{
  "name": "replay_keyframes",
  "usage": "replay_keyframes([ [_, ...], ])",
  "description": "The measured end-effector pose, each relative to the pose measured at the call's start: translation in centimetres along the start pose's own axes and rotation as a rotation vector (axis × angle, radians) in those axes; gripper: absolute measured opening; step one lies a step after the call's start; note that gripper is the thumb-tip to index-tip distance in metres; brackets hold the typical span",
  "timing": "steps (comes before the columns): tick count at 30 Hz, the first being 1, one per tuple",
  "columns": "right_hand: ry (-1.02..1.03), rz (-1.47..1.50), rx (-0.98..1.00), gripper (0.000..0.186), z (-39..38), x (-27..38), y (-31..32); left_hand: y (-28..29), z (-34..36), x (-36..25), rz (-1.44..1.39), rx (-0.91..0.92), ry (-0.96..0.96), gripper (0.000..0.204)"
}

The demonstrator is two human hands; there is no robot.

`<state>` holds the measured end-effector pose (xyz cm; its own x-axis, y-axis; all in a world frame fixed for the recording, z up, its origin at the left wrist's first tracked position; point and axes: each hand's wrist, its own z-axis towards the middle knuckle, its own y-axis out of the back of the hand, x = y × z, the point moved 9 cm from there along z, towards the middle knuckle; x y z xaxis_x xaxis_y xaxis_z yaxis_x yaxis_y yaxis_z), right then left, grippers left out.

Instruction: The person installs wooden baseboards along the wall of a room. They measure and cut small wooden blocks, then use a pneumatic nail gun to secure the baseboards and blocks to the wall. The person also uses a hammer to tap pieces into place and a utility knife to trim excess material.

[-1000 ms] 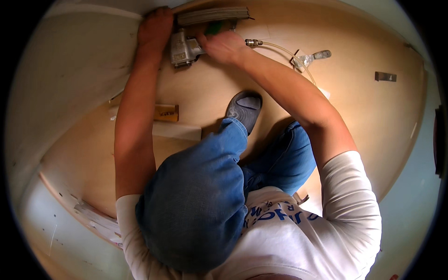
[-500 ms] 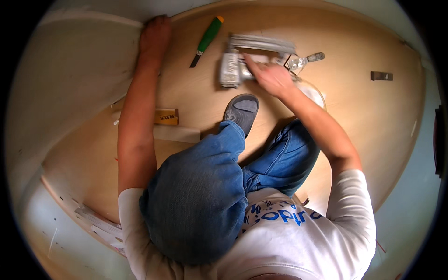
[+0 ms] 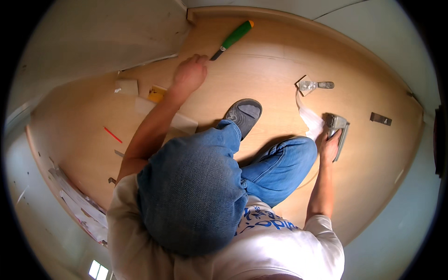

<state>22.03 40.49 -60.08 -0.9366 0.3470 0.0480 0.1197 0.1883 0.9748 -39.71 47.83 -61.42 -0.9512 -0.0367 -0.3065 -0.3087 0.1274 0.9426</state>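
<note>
My left hand [image 3: 191, 73] is over the wooden boards just short of the blade of a green-handled chisel [image 3: 237, 35]. Its fingers look loosely stretched and hold nothing. On the right, beside my bent knee, my right hand [image 3: 329, 147] grips a grey metal nail gun [image 3: 336, 122]. The gun rests low at the board surface, and its far end hides part of a white strip of paper [image 3: 311, 119]. Above that strip lies a putty knife [image 3: 322, 85] with a worn grey handle.
A small dark metal piece [image 3: 381, 118] lies far right. Under my left forearm are a yellow box [image 3: 157, 93] and a pale wood block [image 3: 184, 123]. A red strip [image 3: 113, 135] lies at left, scraps [image 3: 77, 200] along the lower-left edge. A wall [image 3: 107, 42] rises upper left.
My left hand has come away from the wall corner toward the chisel. My right hand has carried the nail gun from the middle to the right, beside my knee. The view has shifted.
</note>
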Motion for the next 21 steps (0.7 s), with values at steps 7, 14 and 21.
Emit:
replay_keyframes([
  [7, 0.175, -0.016, -0.306, 0.075, -1.2, -1.4, -3.2, 0.6, 4.9, 8.0, -0.244, -0.084, 0.415, 0.03],
  [14, 0.064, 0.029, -0.257, 0.074, -1.1, -2.2, -2.9, -2.9, 9.3, 7.4, -1.455, -0.257, 0.847, 0.048],
  [21, 0.084, 0.053, -0.287, 0.074, -0.9, -2.4, -3.4, -4.6, 10.8, 10.0, -1.585, -0.294, 0.955, 0.049],
])
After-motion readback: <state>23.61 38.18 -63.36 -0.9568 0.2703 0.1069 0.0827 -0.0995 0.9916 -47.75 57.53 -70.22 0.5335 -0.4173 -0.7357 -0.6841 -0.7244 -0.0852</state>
